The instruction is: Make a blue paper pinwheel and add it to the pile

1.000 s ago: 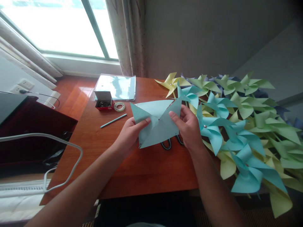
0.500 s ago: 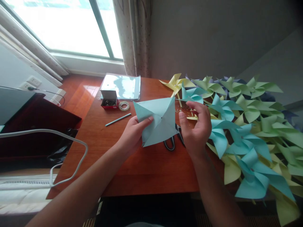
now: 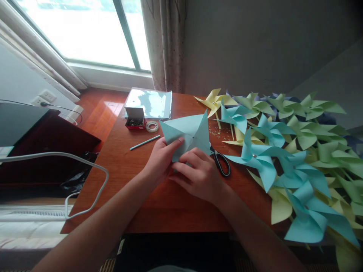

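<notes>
A light blue cut paper square [image 3: 190,133] is held just above the wooden table [image 3: 170,200], near its middle. My left hand [image 3: 160,160] pinches its left flap with the thumb on top. My right hand [image 3: 198,174] covers the sheet's lower part, fingers on the paper. Black-handled scissors [image 3: 221,162] lie right of my right hand, partly under the paper.
A heap of finished blue, green and yellow paper pinwheels [image 3: 286,147] fills the table's right side. At the back lie a plastic folder [image 3: 150,104], an open red box of pins [image 3: 135,119], a tape roll [image 3: 152,126] and a thin blue stick [image 3: 144,142]. A white cable [image 3: 85,166] loops at the left.
My right hand let go of the paper's right corner, reached toward the pinwheels, then came back onto the sheet's lower part. The scissors now show to the right.
</notes>
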`<state>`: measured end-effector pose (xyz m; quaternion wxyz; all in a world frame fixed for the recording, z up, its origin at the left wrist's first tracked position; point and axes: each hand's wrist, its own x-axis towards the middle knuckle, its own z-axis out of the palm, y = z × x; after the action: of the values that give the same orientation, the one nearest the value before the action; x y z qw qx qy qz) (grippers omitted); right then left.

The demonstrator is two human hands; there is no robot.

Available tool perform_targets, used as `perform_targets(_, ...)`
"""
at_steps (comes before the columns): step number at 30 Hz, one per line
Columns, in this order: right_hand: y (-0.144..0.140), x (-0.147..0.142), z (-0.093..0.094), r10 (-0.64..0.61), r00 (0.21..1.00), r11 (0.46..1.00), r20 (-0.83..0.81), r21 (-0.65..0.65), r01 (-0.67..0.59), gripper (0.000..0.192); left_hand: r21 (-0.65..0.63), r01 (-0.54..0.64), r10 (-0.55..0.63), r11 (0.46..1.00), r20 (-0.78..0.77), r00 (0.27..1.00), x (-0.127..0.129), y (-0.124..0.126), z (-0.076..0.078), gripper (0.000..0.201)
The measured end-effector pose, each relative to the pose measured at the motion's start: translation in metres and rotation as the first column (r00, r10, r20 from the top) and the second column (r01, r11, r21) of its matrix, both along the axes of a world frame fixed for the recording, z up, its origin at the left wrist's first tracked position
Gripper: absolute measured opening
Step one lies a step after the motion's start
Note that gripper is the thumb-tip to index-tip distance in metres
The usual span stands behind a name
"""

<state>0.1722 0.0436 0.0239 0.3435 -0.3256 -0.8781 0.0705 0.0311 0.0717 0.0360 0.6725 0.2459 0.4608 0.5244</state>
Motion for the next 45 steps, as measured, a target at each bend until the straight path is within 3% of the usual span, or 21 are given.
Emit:
perform_targets(13,-0.0009,-0.0002,0.0041,-0.039,0.990,0.984,-0.139,-0.175,0.014,0.012,0.045,-0.011,0.012,0.999,-0.028,1.000,-0.0007,0.0009,-0.0037,0.022)
perform_targets(29,0.0023,0.0023,-0.0033,-0.049,0.998,0.995,0.049,-0.086,0.053,0.018,0.053,-0.040,0.042,0.998,-0.038,0.998,-0.0020,0.0016,-0.0034,0.021)
perform_targets(45,0.0024,0.0016,-0.0027,-0.027,0.999,0.994,0.040,-0.108,0.031,0.016,0.062,-0.044,0.045,0.997,-0.012,0.999,-0.0021,0.0019,-0.0059,0.020)
